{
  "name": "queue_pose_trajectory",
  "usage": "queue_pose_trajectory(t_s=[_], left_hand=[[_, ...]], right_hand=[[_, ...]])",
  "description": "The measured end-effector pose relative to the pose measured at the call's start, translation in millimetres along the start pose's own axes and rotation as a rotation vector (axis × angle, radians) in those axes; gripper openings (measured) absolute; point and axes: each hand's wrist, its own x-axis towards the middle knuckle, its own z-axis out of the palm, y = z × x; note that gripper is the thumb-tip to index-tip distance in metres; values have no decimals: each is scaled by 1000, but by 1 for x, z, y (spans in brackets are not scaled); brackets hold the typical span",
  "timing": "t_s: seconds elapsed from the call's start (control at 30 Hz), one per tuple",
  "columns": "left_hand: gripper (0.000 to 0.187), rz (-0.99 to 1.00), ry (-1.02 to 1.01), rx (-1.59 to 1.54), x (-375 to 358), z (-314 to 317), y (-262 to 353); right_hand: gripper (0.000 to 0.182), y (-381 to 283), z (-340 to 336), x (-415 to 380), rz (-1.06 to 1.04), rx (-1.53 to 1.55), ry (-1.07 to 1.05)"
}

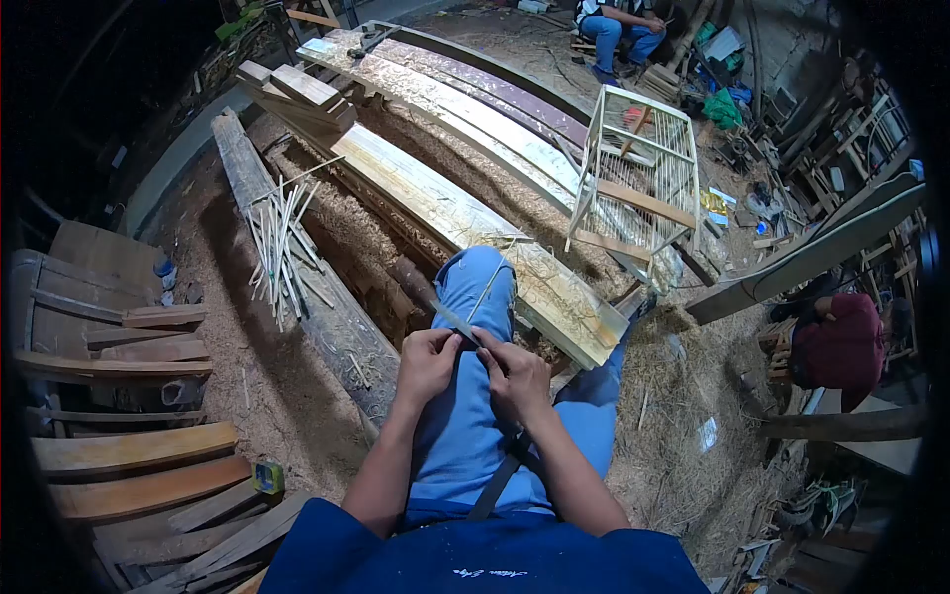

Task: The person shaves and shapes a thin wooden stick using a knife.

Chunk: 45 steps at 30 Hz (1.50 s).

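Over my blue-trousered thigh, my left hand and my right hand meet, fingers pinched together. A grey knife blade points up and left from my right fingers, its grip mostly hidden in that hand. Crossing close to the blade is a thin pale wooden stick, which slants up and right over my knee. Its lower end disappears between the hands, where my left fingers close on it. Left of my knee, a bundle of similar thin sticks rests on a weathered plank.
A long pale beam covered with shavings lies ahead. A slatted wooden frame stands to its right. Curved wood pieces and a tape measure lie at left. Another person sits at the back; red cloth is at right.
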Motion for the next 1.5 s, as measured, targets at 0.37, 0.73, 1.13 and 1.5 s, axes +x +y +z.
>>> queue_pose_trajectory(t_s=[0.37,0.73,1.13,1.5], left_hand=[[22,-114,40,34,-65,-22,18],[24,-282,26,-153,-117,-55,11],[24,14,66,115,16,10,5],[25,-56,26,-44,-33,-12,14]], right_hand=[[37,8,7,5,50,-104,31],[38,6,12,10,70,-187,63],[33,13,5,26,5,-14,13],[38,24,22,20,-33,-89,103]])
